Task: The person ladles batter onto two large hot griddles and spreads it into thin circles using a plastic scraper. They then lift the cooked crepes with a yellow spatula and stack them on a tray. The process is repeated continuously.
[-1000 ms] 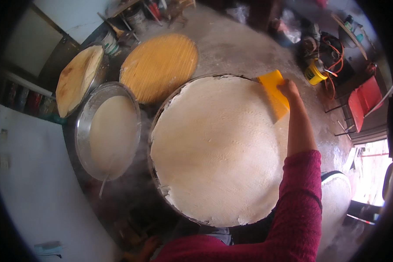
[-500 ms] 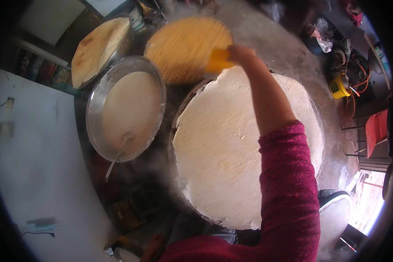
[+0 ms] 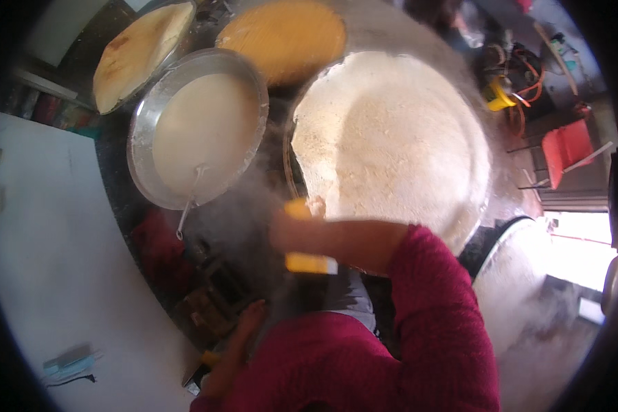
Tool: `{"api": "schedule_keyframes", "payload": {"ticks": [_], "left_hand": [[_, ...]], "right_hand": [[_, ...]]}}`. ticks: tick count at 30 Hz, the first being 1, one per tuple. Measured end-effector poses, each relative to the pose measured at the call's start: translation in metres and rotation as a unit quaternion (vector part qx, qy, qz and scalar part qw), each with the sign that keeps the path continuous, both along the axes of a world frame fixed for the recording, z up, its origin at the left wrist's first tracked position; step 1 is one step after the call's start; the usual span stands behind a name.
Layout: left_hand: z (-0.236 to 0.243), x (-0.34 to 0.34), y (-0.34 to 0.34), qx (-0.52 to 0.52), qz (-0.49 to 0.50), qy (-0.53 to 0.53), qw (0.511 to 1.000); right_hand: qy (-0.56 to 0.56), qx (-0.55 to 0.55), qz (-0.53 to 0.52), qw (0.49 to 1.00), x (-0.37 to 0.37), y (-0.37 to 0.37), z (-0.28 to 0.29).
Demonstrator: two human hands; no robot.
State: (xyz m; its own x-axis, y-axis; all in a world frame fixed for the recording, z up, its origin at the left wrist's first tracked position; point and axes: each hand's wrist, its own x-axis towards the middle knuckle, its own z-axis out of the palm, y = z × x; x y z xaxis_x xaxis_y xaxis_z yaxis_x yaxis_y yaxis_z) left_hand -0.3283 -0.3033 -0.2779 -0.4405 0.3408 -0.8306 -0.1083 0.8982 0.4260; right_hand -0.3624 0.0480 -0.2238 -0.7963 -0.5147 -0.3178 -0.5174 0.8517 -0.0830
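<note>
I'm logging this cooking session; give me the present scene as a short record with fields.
Right hand: gripping yellow scraper by near-left edge of round griddle
Left hand: low, near the body; grip unclear
Griddle surface: pale layer over most of it
Metal bowl: left of griddle; pale liquid, utensil handle over rim
Beyond: round mat, flatbread

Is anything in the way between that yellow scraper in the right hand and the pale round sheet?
Nothing solid that I can see. The right hand grips the yellow scraper near the lower-left edge of the pale round sheet; steam hangs to its left. The hand covers the scraper's middle, so contact is unclear.
</note>
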Motion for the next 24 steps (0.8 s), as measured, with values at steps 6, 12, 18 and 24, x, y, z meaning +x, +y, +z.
{"api": "schedule_keyframes", "payload": {"ticks": [6, 12, 18, 24], "left_hand": [[0.036, -0.066, 0.011, 0.184, 0.108, -0.086, 0.973], [0.046, -0.110, 0.060, 0.222, -0.151, -0.014, 0.963], [0.098, -0.093, 0.180, 0.326, -0.368, 0.172, 0.854], [0.155, -0.032, 0.283, 0.352, -0.600, 0.329, 0.639]], "right_hand": [[-0.305, -0.020, -0.203, 0.930, 0.135, -0.062, 0.079], [-0.048, -0.277, -0.754, 0.594, 0.301, -0.061, 0.085], [0.230, -0.476, -0.839, 0.128, 0.394, -0.106, 0.043], [0.277, -0.562, -0.772, 0.109, 0.315, -0.067, 0.002]]}}
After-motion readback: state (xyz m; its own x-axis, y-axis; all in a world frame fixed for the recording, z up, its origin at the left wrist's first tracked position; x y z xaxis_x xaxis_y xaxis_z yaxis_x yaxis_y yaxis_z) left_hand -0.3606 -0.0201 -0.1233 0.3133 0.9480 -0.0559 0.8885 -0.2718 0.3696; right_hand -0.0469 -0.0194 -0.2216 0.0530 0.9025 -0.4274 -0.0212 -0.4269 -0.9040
